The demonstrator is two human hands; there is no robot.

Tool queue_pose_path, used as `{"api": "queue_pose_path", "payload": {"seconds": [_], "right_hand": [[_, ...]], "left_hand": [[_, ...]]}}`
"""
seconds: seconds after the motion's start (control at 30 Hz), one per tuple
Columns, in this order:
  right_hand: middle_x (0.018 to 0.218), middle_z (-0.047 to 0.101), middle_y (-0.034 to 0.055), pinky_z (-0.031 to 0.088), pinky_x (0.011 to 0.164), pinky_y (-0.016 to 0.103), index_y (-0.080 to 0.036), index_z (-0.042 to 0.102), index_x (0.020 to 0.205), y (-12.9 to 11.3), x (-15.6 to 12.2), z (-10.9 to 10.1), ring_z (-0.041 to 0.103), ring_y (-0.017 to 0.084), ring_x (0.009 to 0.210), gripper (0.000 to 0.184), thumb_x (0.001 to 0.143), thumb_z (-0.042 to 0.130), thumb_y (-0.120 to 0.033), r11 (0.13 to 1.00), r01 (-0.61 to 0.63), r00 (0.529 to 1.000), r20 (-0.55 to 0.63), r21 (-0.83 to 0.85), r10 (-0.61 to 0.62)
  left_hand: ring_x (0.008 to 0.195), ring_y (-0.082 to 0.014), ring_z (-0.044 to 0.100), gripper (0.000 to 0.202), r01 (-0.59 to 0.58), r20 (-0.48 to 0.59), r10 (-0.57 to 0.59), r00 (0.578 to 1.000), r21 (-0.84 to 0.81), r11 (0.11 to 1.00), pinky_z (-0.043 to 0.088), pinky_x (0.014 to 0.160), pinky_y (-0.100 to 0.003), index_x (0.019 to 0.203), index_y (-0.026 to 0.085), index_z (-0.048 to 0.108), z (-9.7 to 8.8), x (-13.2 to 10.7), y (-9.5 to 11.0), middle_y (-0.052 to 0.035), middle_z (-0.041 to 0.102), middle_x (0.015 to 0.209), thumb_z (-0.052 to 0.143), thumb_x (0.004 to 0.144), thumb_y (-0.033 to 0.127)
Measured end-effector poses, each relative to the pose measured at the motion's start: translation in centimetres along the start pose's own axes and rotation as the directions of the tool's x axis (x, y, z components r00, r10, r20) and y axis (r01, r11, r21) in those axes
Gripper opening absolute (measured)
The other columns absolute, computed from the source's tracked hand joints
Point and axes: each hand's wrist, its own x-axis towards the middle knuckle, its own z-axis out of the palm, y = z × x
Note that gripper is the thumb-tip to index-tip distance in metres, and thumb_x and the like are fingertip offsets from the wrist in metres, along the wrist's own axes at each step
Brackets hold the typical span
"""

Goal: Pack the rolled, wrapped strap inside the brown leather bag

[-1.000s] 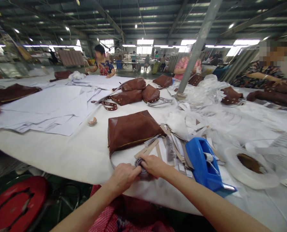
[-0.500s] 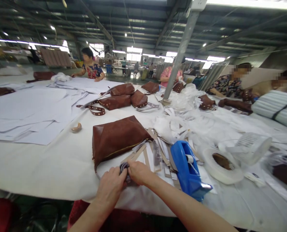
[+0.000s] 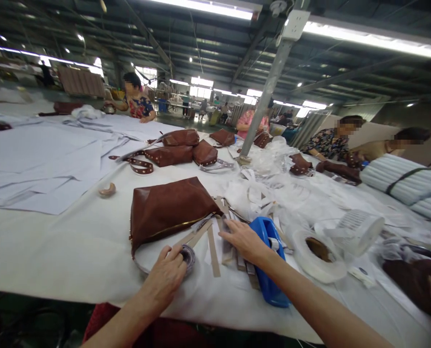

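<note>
My left hand (image 3: 165, 274) rests on a small rolled-up grey strap (image 3: 188, 253) at the near edge of the white table (image 3: 74, 241), pinning it with the fingers. My right hand (image 3: 241, 239) reaches over flat tan and grey strips (image 3: 213, 244) lying beside a blue tape dispenser (image 3: 269, 263), fingers spread and touching the strips. A brown leather bag (image 3: 165, 210) lies just beyond both hands.
More brown bags (image 3: 181, 147) and a studded strap (image 3: 137, 164) sit mid-table. White tape rolls (image 3: 319, 251), a small white fan (image 3: 356, 229) and crumpled plastic lie to the right. A metal pole (image 3: 264, 96) rises from the table. Other people work along the far side.
My right hand has let go of the rolled strap and moved right onto the flat strips. The left hand stays on the roll. The view has shifted right.
</note>
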Motion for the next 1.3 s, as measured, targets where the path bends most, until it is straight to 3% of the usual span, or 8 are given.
{"api": "queue_pose_path", "payload": {"seconds": [0.17,0.3,0.4,0.5,0.7,0.93,1.1,1.3], "right_hand": [[0.139,0.051,0.0124,0.041,0.102,0.045,-0.018,0.071,0.084,1.1,1.2,2.2,0.040,0.030,0.133,0.017,0.090,0.055,-0.019,0.977,0.213,0.977,0.014,0.016,-0.214],[0.132,0.058,0.0079,0.038,0.103,0.045,-0.020,0.071,0.084,1.3,2.3,1.6,0.040,0.028,0.132,0.017,0.089,0.055,-0.018,0.957,0.287,0.958,-0.029,0.051,-0.285],[0.116,0.065,0.0077,0.035,0.104,0.045,-0.021,0.069,0.085,-0.7,2.7,0.3,0.050,0.024,0.120,0.016,0.090,0.054,-0.018,0.931,0.353,0.936,-0.062,0.099,-0.348],[0.088,0.068,0.0056,0.041,0.092,0.037,-0.020,0.067,0.085,-4.0,2.8,-0.6,0.060,0.019,0.092,0.015,0.091,0.052,-0.019,0.908,0.387,0.920,-0.003,0.159,-0.391],[0.088,0.066,0.0067,0.041,0.075,0.031,-0.018,0.066,0.086,-7.6,2.0,1.1,0.059,0.021,0.084,0.019,0.090,0.047,-0.017,0.914,0.333,0.936,0.037,0.234,-0.351],[0.105,0.061,0.0109,0.044,0.086,0.034,-0.014,0.061,0.105,-7.8,0.2,0.6,0.054,0.023,0.096,0.039,0.070,0.050,-0.002,0.852,0.327,0.938,-0.029,0.408,-0.346],[0.094,0.065,0.0072,0.042,0.095,0.038,-0.017,0.064,0.090,-8.5,-0.2,1.0,0.058,0.021,0.091,0.011,0.083,0.056,-0.013,0.870,0.359,0.932,-0.085,0.339,-0.351],[0.078,0.068,0.0019,0.041,0.097,0.039,-0.019,0.067,0.079,-10.6,1.1,1.9,0.062,0.016,0.077,0.020,0.093,0.053,-0.024,0.879,0.397,0.914,-0.202,0.265,-0.352]], "left_hand": [[0.125,-0.0290,0.043,0.031,0.079,0.017,-0.078,0.997,-0.049,0.996,0.029,0.107,-0.053,0.089,0.017,0.060,0.1,0.0,0.3,-0.0077,0.066,0.098,0.038,0.078,-0.002],[0.127,-0.0286,0.042,0.032,0.111,-0.013,-0.112,0.994,-0.053,0.992,0.019,0.111,-0.058,0.089,0.019,0.061,0.6,0.0,0.0,-0.0070,0.067,0.098,0.039,0.078,-0.002],[0.123,-0.0279,0.045,0.021,0.122,-0.087,-0.127,0.988,-0.054,0.991,0.019,0.111,-0.055,0.091,0.018,0.061,0.3,0.4,-1.0,-0.0075,0.068,0.099,0.044,0.085,0.007],[0.116,-0.0289,0.049,0.011,0.191,-0.126,-0.197,0.972,-0.054,0.980,0.030,0.104,-0.051,0.087,0.016,0.062,-0.5,1.2,-2.3,-0.0097,0.068,0.098,0.051,0.089,0.018],[0.116,-0.0283,0.048,0.011,0.177,-0.109,-0.185,0.977,-0.080,0.981,0.035,0.094,-0.045,0.086,0.017,0.062,-0.6,1.5,-2.9,-0.0085,0.069,0.098,0.054,0.090,0.023],[0.118,-0.0282,0.046,0.012,0.184,-0.099,-0.192,0.976,-0.085,0.979,0.033,0.096,-0.046,0.088,0.017,0.063,-0.5,1.2,-2.6,-0.0099,0.069,0.101,0.053,0.090,0.023],[0.118,-0.0302,0.046,0.012,0.176,-0.099,-0.184,0.978,-0.090,0.980,0.033,0.097,-0.047,0.088,0.015,0.064,-0.6,1.3,-2.4,-0.0122,0.069,0.101,0.054,0.089,0.022],[0.118,-0.0300,0.045,0.012,0.184,-0.090,-0.191,0.977,-0.077,0.980,0.033,0.096,-0.047,0.089,0.015,0.065,-0.5,1.4,-2.4,-0.0122,0.069,0.100,0.055,0.089,0.022]]}}
